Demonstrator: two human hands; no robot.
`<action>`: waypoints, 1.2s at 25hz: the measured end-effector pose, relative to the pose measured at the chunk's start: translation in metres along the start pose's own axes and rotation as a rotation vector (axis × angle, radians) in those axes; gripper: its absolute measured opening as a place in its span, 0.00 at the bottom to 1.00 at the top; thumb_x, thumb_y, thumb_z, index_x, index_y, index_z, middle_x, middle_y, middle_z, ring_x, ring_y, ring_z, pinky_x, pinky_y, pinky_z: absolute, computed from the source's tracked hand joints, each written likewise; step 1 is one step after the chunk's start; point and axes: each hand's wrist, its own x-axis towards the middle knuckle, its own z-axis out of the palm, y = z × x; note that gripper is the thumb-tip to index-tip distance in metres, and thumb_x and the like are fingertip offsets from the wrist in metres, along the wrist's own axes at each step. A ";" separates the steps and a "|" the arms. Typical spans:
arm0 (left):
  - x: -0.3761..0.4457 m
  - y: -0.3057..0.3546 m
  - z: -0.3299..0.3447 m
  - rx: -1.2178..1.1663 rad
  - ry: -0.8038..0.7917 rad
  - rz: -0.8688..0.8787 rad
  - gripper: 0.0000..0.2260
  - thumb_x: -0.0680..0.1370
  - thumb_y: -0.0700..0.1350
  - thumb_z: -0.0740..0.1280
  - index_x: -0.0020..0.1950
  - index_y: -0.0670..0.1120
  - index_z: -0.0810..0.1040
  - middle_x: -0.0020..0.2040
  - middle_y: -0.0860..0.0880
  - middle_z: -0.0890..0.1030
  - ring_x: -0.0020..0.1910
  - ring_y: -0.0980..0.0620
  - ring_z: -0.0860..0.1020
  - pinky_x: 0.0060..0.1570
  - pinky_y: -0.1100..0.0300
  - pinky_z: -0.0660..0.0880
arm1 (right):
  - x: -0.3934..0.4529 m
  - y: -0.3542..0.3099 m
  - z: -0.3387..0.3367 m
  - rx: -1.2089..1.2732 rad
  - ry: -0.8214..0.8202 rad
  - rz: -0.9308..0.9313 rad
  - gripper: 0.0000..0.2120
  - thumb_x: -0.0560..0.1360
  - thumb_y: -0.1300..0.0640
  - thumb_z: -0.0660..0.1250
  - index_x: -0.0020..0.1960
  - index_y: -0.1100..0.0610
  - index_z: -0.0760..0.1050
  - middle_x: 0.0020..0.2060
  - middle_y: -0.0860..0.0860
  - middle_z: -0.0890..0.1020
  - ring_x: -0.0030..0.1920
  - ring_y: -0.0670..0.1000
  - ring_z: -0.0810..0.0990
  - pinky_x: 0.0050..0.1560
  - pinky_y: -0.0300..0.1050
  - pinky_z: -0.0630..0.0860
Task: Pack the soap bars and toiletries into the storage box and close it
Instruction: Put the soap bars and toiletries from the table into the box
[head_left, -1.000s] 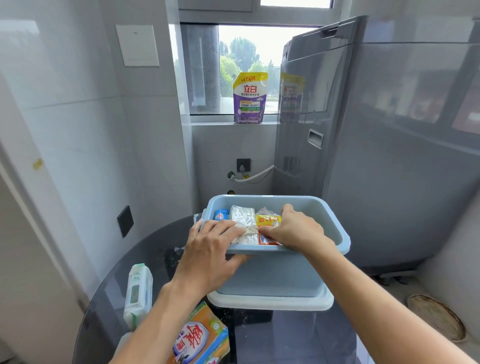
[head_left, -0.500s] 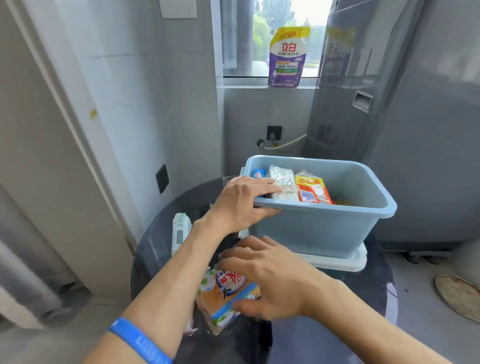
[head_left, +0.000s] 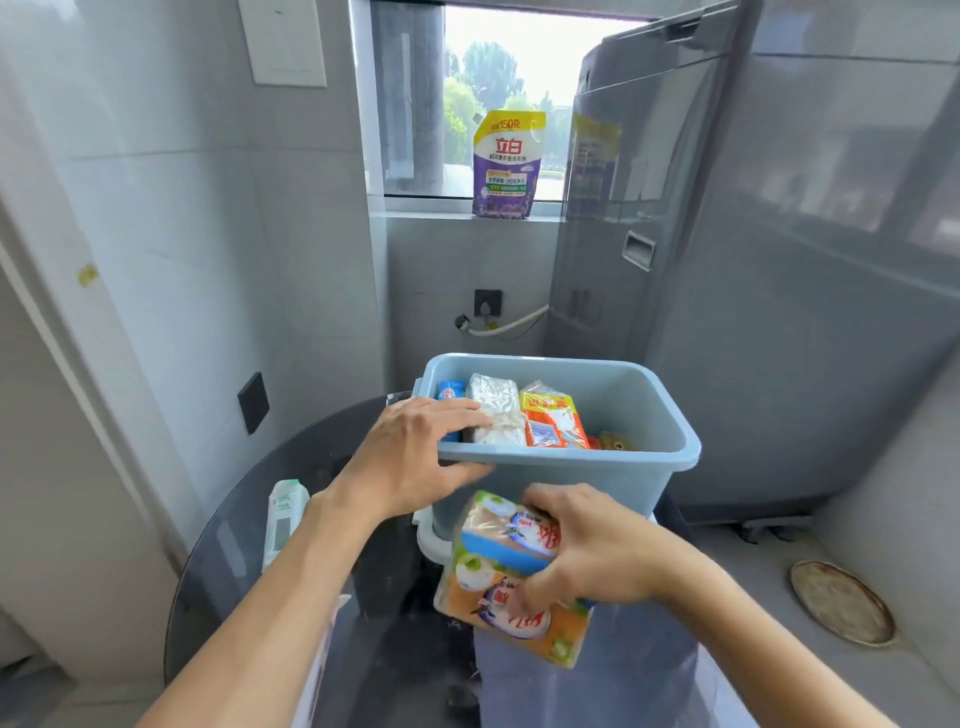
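A light blue storage box (head_left: 613, 470) stands on its white lid (head_left: 430, 540) on a dark round glass table (head_left: 270, 519). Inside it are a blue item (head_left: 450, 391), a clear-wrapped white pack (head_left: 494, 408) and a red-orange soap pack (head_left: 551, 421). My left hand (head_left: 415, 454) grips the box's near-left rim. My right hand (head_left: 592, 551) holds an orange and blue multi-pack of soap bars (head_left: 506, 571) lifted in front of the box, below its rim.
A white and green bottle (head_left: 284, 517) lies on the table's left side. A grey washing machine (head_left: 753, 260) stands close behind and to the right. A purple detergent pouch (head_left: 506, 163) sits on the window sill. A round floor drain cover (head_left: 841, 603) lies at the right.
My right hand left the box, reached down to the soap multi-pack on the table, closed on it and lifted it toward the box. My left hand stayed on the rim.
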 end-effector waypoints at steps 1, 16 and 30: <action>0.003 0.006 -0.003 -0.009 -0.008 -0.032 0.21 0.70 0.66 0.66 0.60 0.60 0.78 0.62 0.59 0.80 0.61 0.53 0.75 0.65 0.48 0.67 | -0.011 -0.001 -0.021 0.152 0.042 0.005 0.21 0.56 0.44 0.79 0.42 0.49 0.74 0.40 0.48 0.83 0.39 0.48 0.81 0.38 0.47 0.79; 0.017 0.053 0.036 0.316 0.143 0.109 0.18 0.68 0.64 0.73 0.49 0.53 0.85 0.53 0.57 0.84 0.53 0.51 0.80 0.55 0.50 0.75 | 0.051 0.030 -0.097 -0.295 0.808 0.496 0.27 0.66 0.39 0.66 0.55 0.55 0.64 0.36 0.50 0.76 0.36 0.58 0.72 0.30 0.46 0.61; 0.018 0.049 0.032 0.308 0.117 0.101 0.16 0.72 0.64 0.67 0.52 0.55 0.77 0.59 0.58 0.79 0.58 0.52 0.73 0.61 0.52 0.67 | 0.098 0.056 -0.068 -0.066 0.001 0.597 0.45 0.69 0.22 0.45 0.79 0.45 0.45 0.78 0.58 0.54 0.76 0.62 0.57 0.70 0.61 0.57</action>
